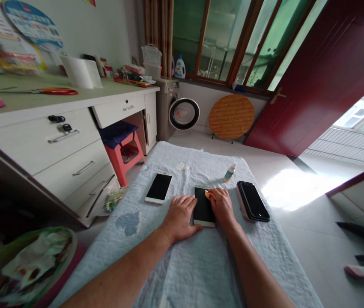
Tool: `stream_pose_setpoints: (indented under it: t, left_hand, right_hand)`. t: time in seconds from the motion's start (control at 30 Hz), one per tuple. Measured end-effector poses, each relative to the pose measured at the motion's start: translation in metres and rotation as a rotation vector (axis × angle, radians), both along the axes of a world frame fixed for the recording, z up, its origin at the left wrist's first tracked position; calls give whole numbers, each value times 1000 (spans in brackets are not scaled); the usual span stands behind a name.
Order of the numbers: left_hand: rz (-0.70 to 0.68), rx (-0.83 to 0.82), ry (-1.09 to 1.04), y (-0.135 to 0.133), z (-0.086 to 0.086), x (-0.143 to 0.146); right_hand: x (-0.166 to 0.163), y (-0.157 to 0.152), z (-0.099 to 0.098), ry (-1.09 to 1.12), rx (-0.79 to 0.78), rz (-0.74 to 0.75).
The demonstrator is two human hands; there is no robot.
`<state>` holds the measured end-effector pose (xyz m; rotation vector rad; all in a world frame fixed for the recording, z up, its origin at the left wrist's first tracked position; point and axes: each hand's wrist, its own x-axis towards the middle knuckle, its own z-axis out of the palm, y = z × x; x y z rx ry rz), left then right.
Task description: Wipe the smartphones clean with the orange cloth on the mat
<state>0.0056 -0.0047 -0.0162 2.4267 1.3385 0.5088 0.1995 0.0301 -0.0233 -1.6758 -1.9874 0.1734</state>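
A smartphone (204,209) with a dark screen and pale edges lies face up on the cloth-covered table. My left hand (180,219) grips its left side, with the thumb by the lower edge. Pinched in my right hand (223,208) is a small orange cloth (208,194), pressed on the upper right of the screen; most of it is hidden by the fingers. To the left lies a white smartphone (158,188), face up. On the right is a stack of phones (253,202), a black one on top. A small spray bottle (230,172) stands beyond my right hand.
A pale blue quilted cloth (175,267) covers the table. At lower left stands a bin (76,252) holding crumpled paper. A pink stool (122,156) is beside the white desk (69,149). Farther back are a washing machine (165,107) with its door open and a round wooden tabletop (231,116).
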Motion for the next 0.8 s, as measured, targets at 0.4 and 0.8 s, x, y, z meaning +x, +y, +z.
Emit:
stream_pose_setpoints:
  t: [0.4, 0.8]
  left_hand:
    - [-9, -21, -36, 1, 2, -1]
    - [-6, 16, -25, 1, -4, 0]
  right_hand:
    - [-19, -19, 12, 62, -3, 296]
    - [4, 3, -5, 49, 80, 55]
